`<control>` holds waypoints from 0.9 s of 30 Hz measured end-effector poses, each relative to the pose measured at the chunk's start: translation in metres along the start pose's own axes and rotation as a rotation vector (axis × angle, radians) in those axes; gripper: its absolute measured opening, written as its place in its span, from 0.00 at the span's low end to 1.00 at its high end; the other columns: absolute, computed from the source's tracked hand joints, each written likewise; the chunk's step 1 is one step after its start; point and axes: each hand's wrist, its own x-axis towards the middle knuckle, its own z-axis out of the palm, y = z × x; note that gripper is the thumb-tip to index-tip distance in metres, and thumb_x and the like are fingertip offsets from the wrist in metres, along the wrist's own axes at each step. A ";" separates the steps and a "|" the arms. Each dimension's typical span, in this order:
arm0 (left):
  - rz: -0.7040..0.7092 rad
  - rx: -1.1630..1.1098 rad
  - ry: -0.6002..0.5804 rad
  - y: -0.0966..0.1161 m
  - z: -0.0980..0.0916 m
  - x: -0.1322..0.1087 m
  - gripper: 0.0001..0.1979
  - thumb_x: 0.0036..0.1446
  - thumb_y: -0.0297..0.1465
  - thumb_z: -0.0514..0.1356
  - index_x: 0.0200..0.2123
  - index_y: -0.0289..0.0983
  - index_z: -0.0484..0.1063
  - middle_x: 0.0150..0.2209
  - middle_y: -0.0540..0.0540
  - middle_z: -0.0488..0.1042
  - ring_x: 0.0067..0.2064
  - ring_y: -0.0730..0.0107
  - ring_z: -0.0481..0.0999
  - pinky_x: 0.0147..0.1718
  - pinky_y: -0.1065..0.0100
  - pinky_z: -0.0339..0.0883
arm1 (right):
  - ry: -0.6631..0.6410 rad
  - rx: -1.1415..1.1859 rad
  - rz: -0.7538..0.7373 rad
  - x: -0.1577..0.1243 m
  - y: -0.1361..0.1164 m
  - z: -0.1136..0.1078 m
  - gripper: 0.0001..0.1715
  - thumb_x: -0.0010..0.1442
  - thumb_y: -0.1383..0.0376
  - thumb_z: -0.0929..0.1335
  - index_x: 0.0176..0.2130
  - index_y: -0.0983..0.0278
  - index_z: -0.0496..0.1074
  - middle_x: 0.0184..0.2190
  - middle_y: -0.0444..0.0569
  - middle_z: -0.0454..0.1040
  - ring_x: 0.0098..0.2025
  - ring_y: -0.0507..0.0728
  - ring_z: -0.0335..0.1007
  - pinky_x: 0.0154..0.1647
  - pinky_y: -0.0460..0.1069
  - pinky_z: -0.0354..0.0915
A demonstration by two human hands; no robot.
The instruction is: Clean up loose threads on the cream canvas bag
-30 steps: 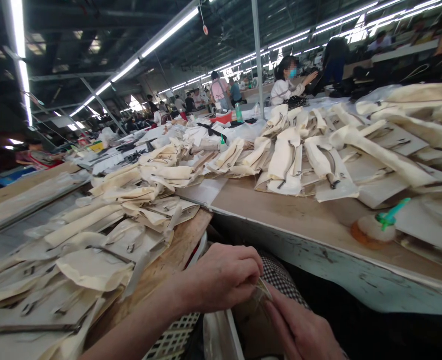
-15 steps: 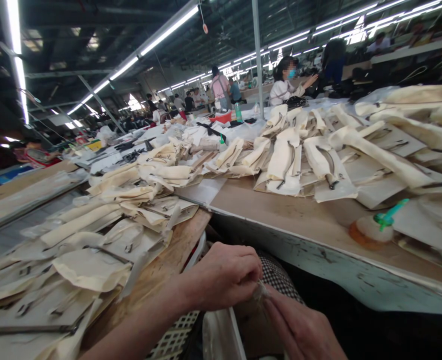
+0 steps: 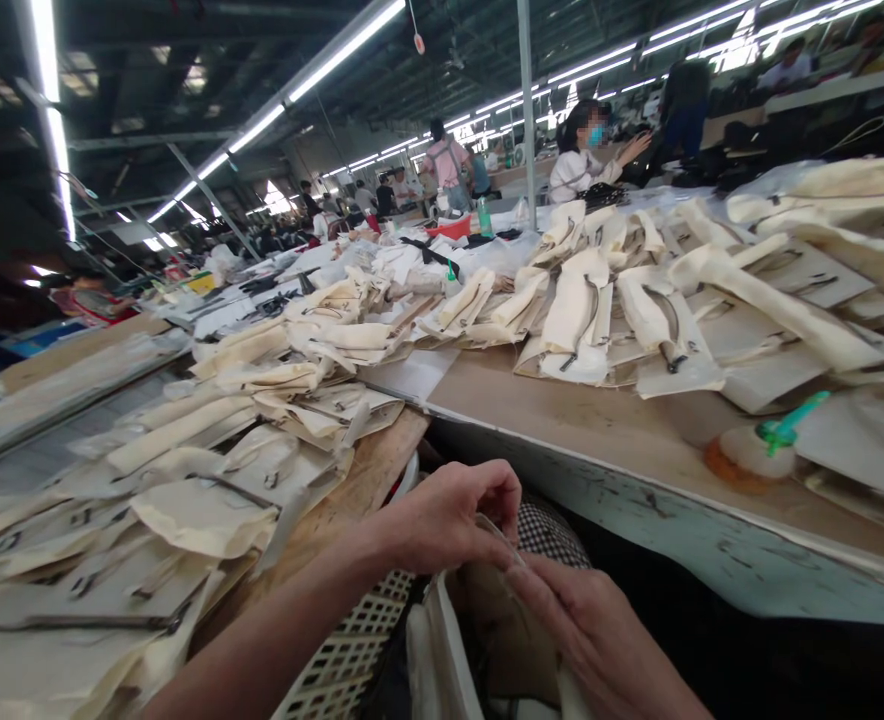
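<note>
Low in the head view, the left hand (image 3: pixel 449 520) curls its fingers together, thumb and fingertips pinching the top edge of a pale, cream-coloured fabric piece (image 3: pixel 487 620) held over the lap. The right hand (image 3: pixel 599 640) lies just beside it, fingers stretched flat along the same edge and touching the left fingertips; whether it grips the cloth or only rests on it, I cannot tell. The piece hangs below both hands, in front of a black-and-white checked garment (image 3: pixel 551 535) and beside a white lattice basket (image 3: pixel 337 675).

To the left, a worn wooden bench (image 3: pixel 371 480) carries a spread of cream cut pieces (image 3: pixel 209 480) with dark metal clips. Ahead, a long worktable (image 3: pixel 607 440) with a chipped pale-blue edge bears more rows of folded cream pieces with dark zips (image 3: pixel 622 320) — and, near the right, a small round pad with a green-handled tool (image 3: pixel 761 450) on it.

Farther off, a person in a white top and a blue mask (image 3: pixel 581 155) sits at another table, and other workers stand under long strip lights (image 3: pixel 337 55). No writing or label is legible anywhere — all too small or blurred.
</note>
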 end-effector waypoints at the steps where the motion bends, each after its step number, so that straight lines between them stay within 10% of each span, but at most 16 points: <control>1: 0.002 0.021 0.013 0.000 0.000 0.000 0.15 0.47 0.27 0.70 0.32 0.36 0.65 0.30 0.53 0.73 0.31 0.75 0.70 0.31 0.73 0.63 | -0.006 0.016 0.004 0.002 -0.001 -0.001 0.28 0.71 0.54 0.54 0.41 0.61 0.77 0.29 0.43 0.77 0.30 0.55 0.74 0.31 0.44 0.69; 12: 0.010 0.102 -0.013 0.002 0.001 0.007 0.13 0.47 0.33 0.70 0.29 0.35 0.69 0.28 0.54 0.73 0.30 0.75 0.69 0.29 0.75 0.59 | -0.163 0.657 0.100 -0.021 -0.002 -0.024 0.24 0.61 0.53 0.68 0.55 0.57 0.72 0.46 0.49 0.78 0.45 0.61 0.77 0.47 0.54 0.71; 19: -0.081 0.316 0.106 0.019 0.003 -0.015 0.14 0.47 0.29 0.69 0.37 0.37 0.70 0.37 0.52 0.74 0.38 0.69 0.71 0.35 0.72 0.60 | 0.071 0.218 0.049 0.008 0.003 -0.005 0.24 0.59 0.59 0.68 0.54 0.63 0.71 0.44 0.53 0.79 0.42 0.61 0.77 0.42 0.52 0.72; 27: -0.136 0.488 0.333 0.012 0.008 -0.046 0.06 0.53 0.26 0.63 0.36 0.40 0.70 0.35 0.54 0.73 0.36 0.70 0.71 0.35 0.71 0.58 | 0.014 0.022 -0.080 0.014 0.018 0.010 0.20 0.64 0.59 0.65 0.53 0.62 0.72 0.49 0.50 0.77 0.46 0.59 0.76 0.40 0.45 0.73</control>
